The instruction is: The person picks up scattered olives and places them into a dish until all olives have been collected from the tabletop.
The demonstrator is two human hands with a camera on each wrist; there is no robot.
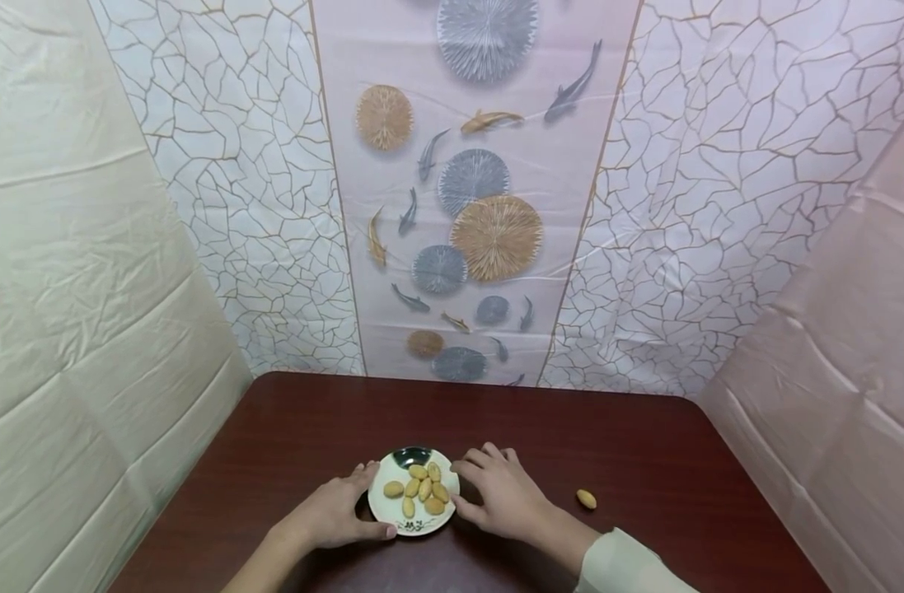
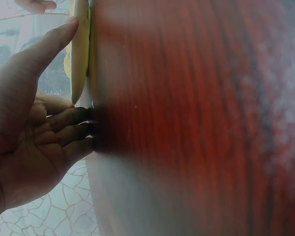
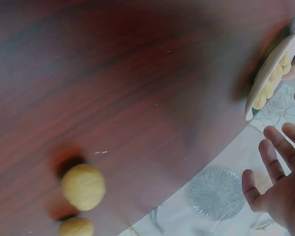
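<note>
A small white plate [image 1: 381, 512] with a dark green patch at its back rim sits on the table in the head view. Several small yellow oval fruits [image 1: 424, 489], date-like in shape, lie on it. My left hand [image 1: 333, 512] holds the plate's left side, thumb at the front rim and fingers along the left edge. In the left wrist view the left thumb [image 2: 54, 46] and index fingertip span the rim. On the other side, my right hand [image 1: 502, 494] is beside the right rim with spread, slightly bent fingers. The right wrist view shows its fingers [image 3: 270, 162] holding nothing.
One loose yellow fruit [image 1: 587, 498] lies on the dark red table [image 1: 311, 420], right of my right hand. The right wrist view has two loose yellow fruits [image 3: 83, 187] near its lower edge. Patterned cloth [image 1: 459, 247] hangs behind the table, with plain cloth on both sides.
</note>
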